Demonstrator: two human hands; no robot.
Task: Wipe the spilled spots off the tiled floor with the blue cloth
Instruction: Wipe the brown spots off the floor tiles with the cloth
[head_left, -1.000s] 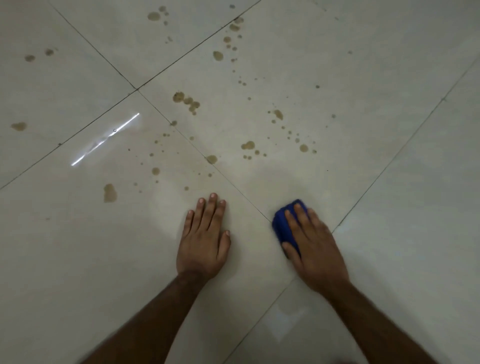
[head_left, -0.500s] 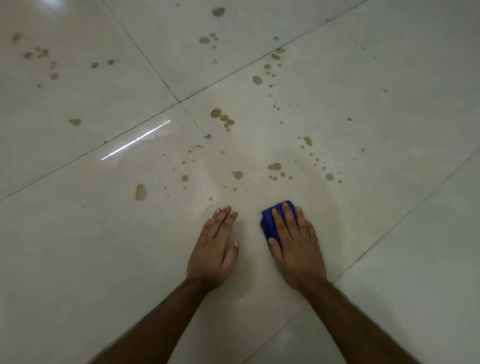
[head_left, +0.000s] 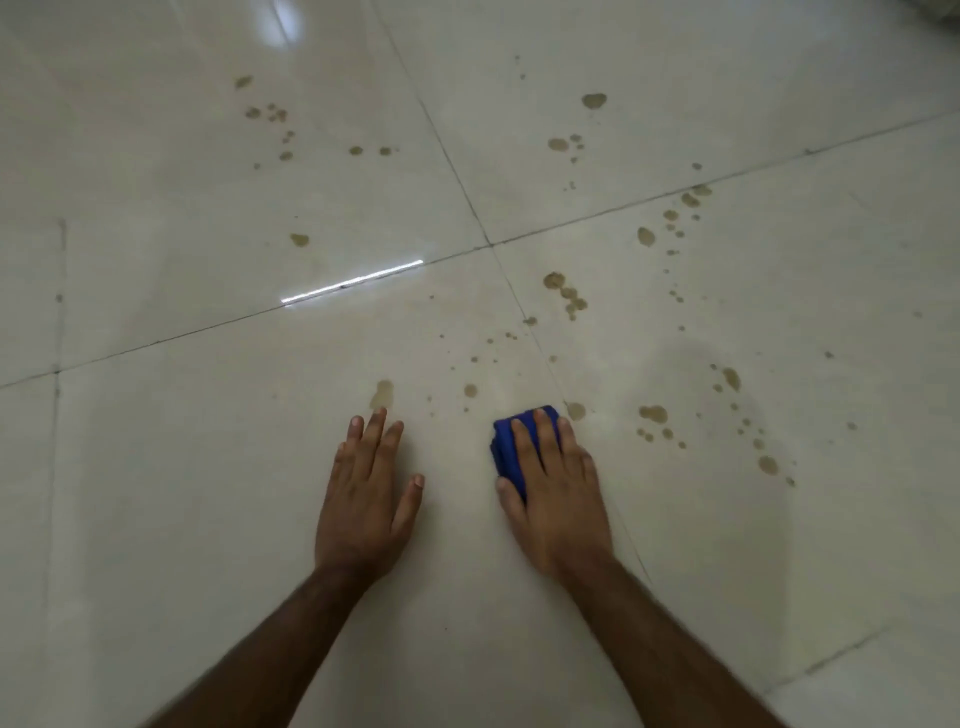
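On the glossy cream tiled floor (head_left: 156, 519), right hand (head_left: 553, 491) presses the wadded blue cloth (head_left: 506, 452), now advanced beside the brown spilled spots (head_left: 574, 410); left hand (head_left: 366, 499) rests flat, empty; wiping barely begun.

- blue cloth (head_left: 506, 452): deep, plain blue
- tiled floor (head_left: 156, 493): glossy cream, thin dark grout lines
- spilled spots (head_left: 566, 296): brownish-tan, scattered across the frame's upper right and centre

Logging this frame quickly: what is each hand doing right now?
Left hand: open, flat on the tiled floor, holding nothing.
Right hand: fingers straight, pressing the blue cloth to the floor.
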